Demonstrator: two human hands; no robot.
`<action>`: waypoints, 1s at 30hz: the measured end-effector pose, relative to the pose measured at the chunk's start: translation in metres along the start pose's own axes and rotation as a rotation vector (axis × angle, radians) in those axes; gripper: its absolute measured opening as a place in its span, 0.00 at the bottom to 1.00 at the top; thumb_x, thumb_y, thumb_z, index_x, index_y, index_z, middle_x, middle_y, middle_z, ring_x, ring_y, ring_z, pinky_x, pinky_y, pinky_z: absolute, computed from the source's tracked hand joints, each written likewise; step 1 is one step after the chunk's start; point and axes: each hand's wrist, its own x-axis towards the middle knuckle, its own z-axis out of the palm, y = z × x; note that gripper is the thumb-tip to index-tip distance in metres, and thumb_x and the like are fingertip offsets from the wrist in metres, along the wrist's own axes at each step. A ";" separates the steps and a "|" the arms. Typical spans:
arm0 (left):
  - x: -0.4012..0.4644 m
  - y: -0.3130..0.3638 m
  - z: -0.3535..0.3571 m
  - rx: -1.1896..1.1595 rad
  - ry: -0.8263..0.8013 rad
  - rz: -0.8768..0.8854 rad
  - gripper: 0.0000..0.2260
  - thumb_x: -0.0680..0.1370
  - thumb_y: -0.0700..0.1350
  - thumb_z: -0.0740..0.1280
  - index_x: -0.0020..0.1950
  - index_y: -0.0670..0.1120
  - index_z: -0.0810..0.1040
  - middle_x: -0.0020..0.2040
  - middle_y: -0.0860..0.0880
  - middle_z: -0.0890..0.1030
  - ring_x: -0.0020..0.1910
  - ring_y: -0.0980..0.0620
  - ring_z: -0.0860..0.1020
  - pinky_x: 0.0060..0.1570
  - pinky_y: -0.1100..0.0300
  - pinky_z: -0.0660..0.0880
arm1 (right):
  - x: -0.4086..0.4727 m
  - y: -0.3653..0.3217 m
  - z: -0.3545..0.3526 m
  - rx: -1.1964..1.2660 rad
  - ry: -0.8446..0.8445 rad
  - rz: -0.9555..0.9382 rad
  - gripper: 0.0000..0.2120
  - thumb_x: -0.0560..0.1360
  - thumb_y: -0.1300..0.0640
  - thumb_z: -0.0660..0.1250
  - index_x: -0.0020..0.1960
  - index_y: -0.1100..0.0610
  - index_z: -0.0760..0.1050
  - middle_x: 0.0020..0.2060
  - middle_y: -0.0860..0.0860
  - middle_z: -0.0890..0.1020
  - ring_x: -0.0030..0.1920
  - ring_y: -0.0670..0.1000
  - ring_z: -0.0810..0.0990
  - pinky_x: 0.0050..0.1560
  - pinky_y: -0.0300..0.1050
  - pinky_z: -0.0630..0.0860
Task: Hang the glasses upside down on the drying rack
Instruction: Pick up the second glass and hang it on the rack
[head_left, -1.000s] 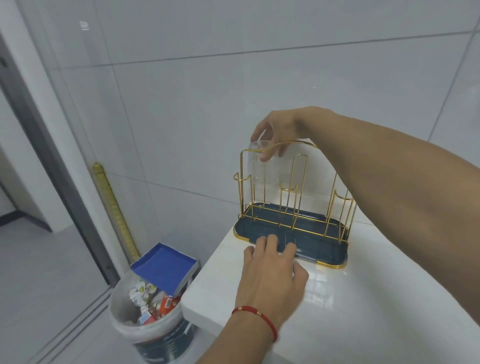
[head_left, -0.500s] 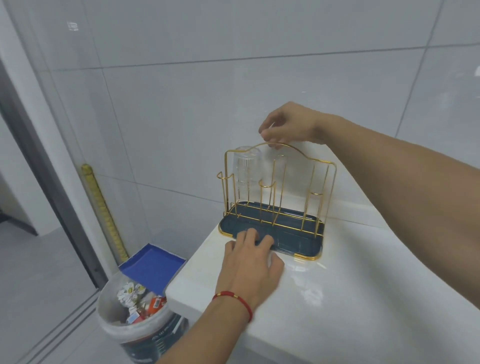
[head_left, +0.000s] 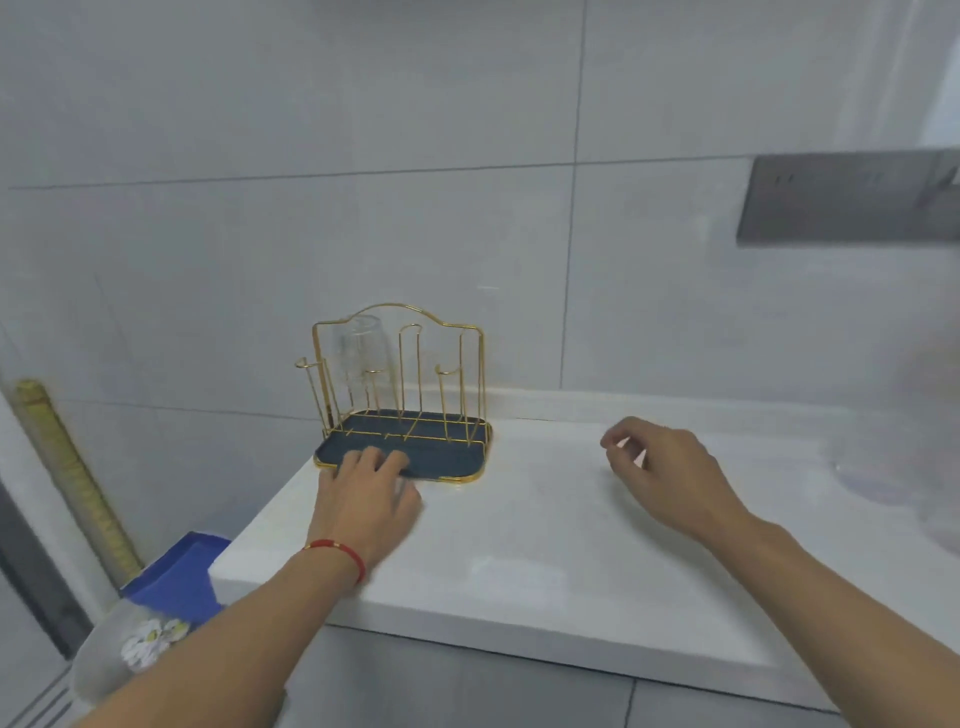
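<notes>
Now one clear glass hangs inverted on the drying rack (left hand flat, steadying its tray), right hand withdrawn, loosely curled, empty.

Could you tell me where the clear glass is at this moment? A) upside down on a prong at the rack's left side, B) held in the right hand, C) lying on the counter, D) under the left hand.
A: the glass sits inverted over a gold prong at the left of the drying rack, while the right hand is empty over the counter.
</notes>
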 end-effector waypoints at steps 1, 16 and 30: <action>-0.001 0.011 0.001 -0.019 0.016 0.013 0.13 0.78 0.51 0.62 0.61 0.51 0.76 0.58 0.49 0.78 0.59 0.45 0.72 0.58 0.47 0.70 | -0.014 0.016 -0.003 -0.001 0.020 0.060 0.06 0.80 0.52 0.65 0.50 0.42 0.79 0.39 0.39 0.83 0.38 0.44 0.80 0.42 0.47 0.76; -0.039 0.270 0.066 -0.328 -0.089 0.521 0.19 0.77 0.50 0.63 0.67 0.48 0.74 0.65 0.47 0.74 0.67 0.46 0.68 0.62 0.51 0.67 | -0.083 0.108 -0.061 0.377 1.072 0.726 0.18 0.75 0.62 0.70 0.62 0.63 0.70 0.59 0.59 0.74 0.56 0.60 0.74 0.50 0.44 0.65; -0.038 0.270 0.072 -0.357 -0.118 0.465 0.19 0.76 0.51 0.62 0.66 0.48 0.72 0.62 0.48 0.74 0.65 0.47 0.66 0.60 0.50 0.70 | -0.054 0.124 -0.065 0.161 1.062 0.940 0.45 0.73 0.56 0.78 0.79 0.65 0.56 0.72 0.65 0.65 0.69 0.68 0.68 0.71 0.60 0.64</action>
